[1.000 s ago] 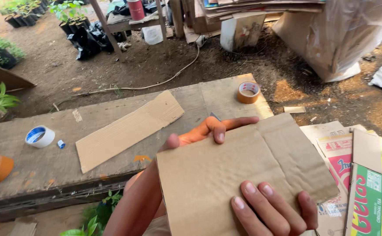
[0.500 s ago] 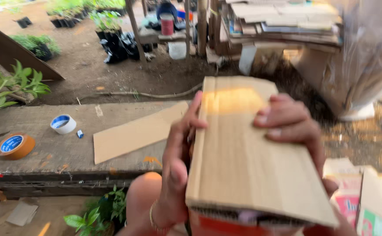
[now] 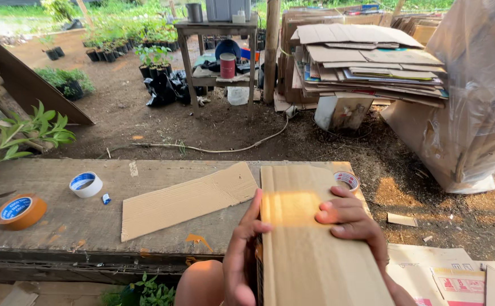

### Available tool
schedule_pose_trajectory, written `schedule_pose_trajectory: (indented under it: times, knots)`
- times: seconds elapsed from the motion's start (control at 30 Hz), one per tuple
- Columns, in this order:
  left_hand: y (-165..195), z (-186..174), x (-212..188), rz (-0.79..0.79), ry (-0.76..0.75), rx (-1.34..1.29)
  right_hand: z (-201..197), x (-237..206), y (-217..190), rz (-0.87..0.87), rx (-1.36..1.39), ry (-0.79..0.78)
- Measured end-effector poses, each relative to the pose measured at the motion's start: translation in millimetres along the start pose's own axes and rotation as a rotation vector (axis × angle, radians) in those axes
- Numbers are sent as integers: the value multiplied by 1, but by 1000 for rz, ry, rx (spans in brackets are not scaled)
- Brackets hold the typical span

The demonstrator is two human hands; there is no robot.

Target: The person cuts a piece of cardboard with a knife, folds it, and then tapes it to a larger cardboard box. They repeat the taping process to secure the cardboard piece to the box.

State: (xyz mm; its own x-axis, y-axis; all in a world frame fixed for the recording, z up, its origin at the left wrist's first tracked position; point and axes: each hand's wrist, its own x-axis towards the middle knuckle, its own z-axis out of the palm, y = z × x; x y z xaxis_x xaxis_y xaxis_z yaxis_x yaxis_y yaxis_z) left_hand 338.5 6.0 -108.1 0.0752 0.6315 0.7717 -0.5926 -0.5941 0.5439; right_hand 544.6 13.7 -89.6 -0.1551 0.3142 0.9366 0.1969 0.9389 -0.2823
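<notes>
Noted beyond the grip, at the far right: tall stack of flattened cardboard sheets (image 3: 366, 56) beside a bulging plastic-wrapped bundle (image 3: 474, 102). Farther out, ahead: wooden table (image 3: 216, 28) over black potted seedlings (image 3: 157, 62) on bare earth.

Directly ahead of the grip and reaching away to its left: weathered wooden bench (image 3: 49, 226), serving as the work surface.

Held above the bench's near edge, long side running away from the body: folded cardboard piece (image 3: 310, 238), ridged face up, patch of sunlight across the middle. Folded flat along its left side, judging by the doubled edge showing there. No tape visible on it; sealing or further shaping judged not yet done.

Just left of the grip, flat on the bench: loose cardboard strip (image 3: 188, 199), untouched, apart from both hands.

Left hand (image 3: 239, 255) clamped on the folded piece's left edge, thumb hooked over the top face, fingers underneath and hidden. Right hand (image 3: 352, 221) closed on the right edge, fingertips pressed on top.

Just beyond the right hand, partly hidden behind the held piece: tan tape roll (image 3: 347, 180). Well to the left: white tape roll (image 3: 86, 185), then orange tape roll (image 3: 20, 211) near the bench end. All three idle, none within the grip.
</notes>
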Motion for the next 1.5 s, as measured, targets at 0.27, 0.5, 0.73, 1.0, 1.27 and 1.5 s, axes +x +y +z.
schedule_pose_trajectory:
  times: [0.27,0.5,0.73,1.0,1.27,1.5]
  knots:
    - [19,-36,-6,-237,57,272,27,-20,-1,78,233,79]
    - [46,-39,14,-309,108,283,24,3,-5,469,291,-43]
    - [67,-40,9,-454,-94,280,44,2,-50,907,271,95]
    - [64,-34,-5,-375,-95,284,36,18,-80,1061,242,-67]
    - [60,-30,-6,-351,-103,375,32,24,-65,928,226,-98]
    - [68,-25,-4,-388,-183,360,37,-5,-65,892,551,166]
